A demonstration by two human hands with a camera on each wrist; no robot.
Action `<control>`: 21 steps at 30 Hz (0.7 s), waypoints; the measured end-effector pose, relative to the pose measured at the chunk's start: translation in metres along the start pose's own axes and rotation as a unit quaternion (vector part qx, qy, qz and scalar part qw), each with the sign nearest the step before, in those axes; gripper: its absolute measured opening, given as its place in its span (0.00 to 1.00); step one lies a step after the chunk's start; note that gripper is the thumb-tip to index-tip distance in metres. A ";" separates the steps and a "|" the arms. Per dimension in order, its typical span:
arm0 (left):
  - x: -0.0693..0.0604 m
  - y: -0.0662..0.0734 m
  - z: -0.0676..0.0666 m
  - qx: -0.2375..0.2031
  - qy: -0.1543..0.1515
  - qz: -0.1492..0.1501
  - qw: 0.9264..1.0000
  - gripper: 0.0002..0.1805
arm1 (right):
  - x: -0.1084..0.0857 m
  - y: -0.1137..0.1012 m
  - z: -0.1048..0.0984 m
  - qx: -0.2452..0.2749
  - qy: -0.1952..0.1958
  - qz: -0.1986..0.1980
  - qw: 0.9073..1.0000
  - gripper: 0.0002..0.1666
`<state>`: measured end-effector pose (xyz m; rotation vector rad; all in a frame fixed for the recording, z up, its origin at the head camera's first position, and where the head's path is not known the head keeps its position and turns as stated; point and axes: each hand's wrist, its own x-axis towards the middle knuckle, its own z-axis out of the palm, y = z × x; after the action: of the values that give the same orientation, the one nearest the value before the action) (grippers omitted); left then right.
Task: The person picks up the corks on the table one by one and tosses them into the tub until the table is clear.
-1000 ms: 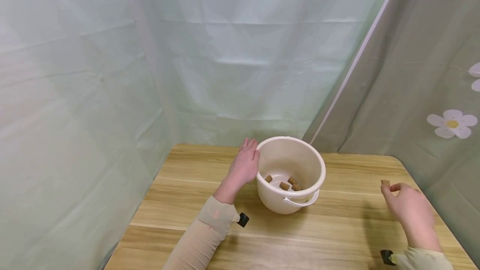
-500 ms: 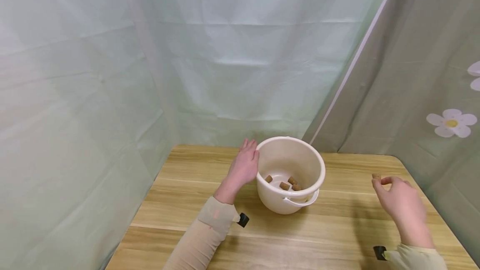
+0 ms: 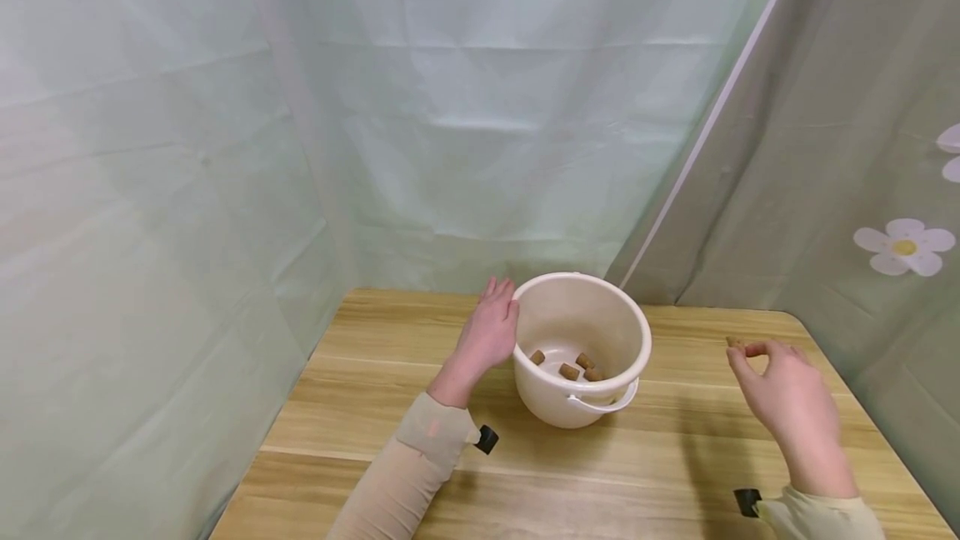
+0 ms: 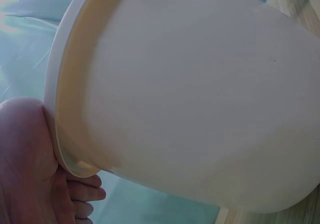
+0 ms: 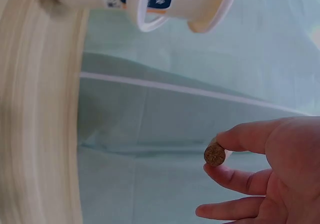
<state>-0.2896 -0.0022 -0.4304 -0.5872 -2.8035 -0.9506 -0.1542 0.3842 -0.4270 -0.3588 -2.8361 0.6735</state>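
Note:
A white bucket stands upright on the wooden table with several corks at its bottom. My left hand rests against the left side of the bucket's rim, its fingers extended. In the left wrist view, the left hand touches the rim from outside, and the bucket wall fills most of the picture. To the right of the bucket, my right hand is raised above the table. It pinches one cork between thumb and index finger, while the other fingers are spread apart.
The bucket's handle hangs down on its front right side. Pale curtains enclose the table at the back and both sides. White flowers decorate the right curtain. Small black devices sit at both wrists.
My right hand has moved left and slightly up, bringing the pinched cork closer to the bucket. The left hand, the bucket and the corks inside have stayed put.

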 end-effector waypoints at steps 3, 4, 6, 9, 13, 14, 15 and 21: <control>0.000 0.000 0.000 0.000 0.000 0.002 1.000 0.29 | -0.002 -0.007 -0.001 0.005 0.009 -0.008 1.000 0.42; 0.000 0.001 0.000 0.001 0.000 0.003 1.000 0.29 | -0.003 -0.009 -0.002 0.006 0.012 -0.010 1.000 0.41; 0.000 0.001 0.000 0.004 -0.002 0.004 1.000 0.29 | -0.004 -0.013 -0.003 0.010 0.016 -0.011 1.000 0.41; 0.000 0.002 0.000 0.004 -0.004 0.003 1.000 0.30 | -0.005 -0.018 -0.003 0.012 0.022 -0.014 1.000 0.40; -0.001 0.002 0.000 -0.001 -0.002 0.002 1.000 0.29 | -0.007 -0.024 -0.004 0.014 0.024 -0.019 0.999 0.40; -0.001 0.002 0.000 -0.002 -0.001 0.002 1.000 0.29 | -0.007 -0.025 -0.004 0.013 0.023 -0.021 0.999 0.40; -0.001 0.003 0.001 -0.002 -0.001 0.002 1.000 0.29 | -0.007 -0.027 -0.004 0.013 0.023 -0.021 0.999 0.40; -0.001 0.004 0.002 -0.004 -0.001 0.000 1.000 0.30 | -0.008 -0.034 -0.004 0.021 0.025 -0.031 0.999 0.40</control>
<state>-0.2869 0.0008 -0.4300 -0.5883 -2.8024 -0.9613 -0.1516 0.3541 -0.4089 -0.2769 -2.7700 0.6997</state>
